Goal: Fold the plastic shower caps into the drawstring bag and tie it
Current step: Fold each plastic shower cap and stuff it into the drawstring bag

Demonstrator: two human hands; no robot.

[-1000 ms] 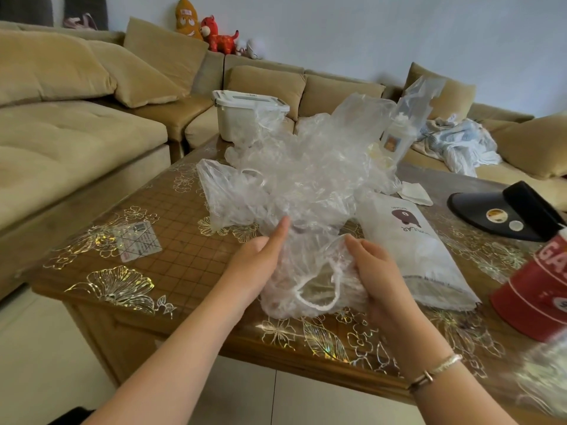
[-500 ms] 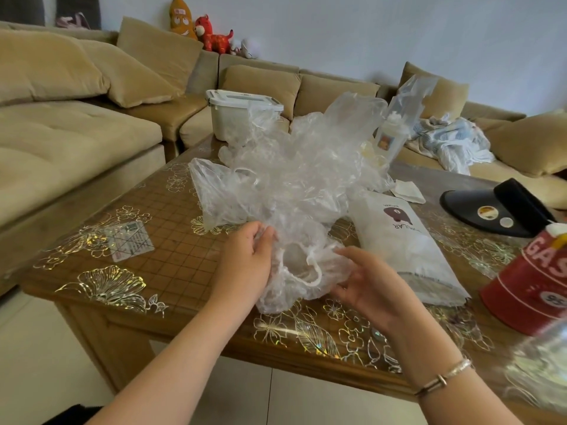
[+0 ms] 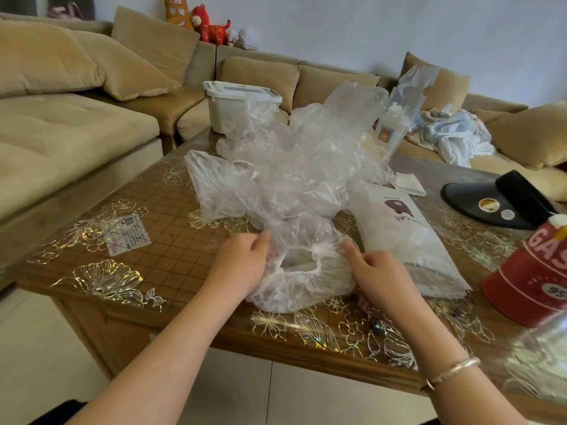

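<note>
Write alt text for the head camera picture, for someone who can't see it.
Two hands, left hand and right hand, hold a clear shower cap on a patterned table, beside a white drawstring bag.

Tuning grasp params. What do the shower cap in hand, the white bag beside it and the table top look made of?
Shower cap: thin clear plastic film, glossy and crinkled, with a gathered white elastic rim. Drawstring bag: looks like matte white woven or nonwoven fabric with a printed logo and a frayed near edge. Table: wood, seemingly under a glossy clear cover printed with gold flowers.
</note>
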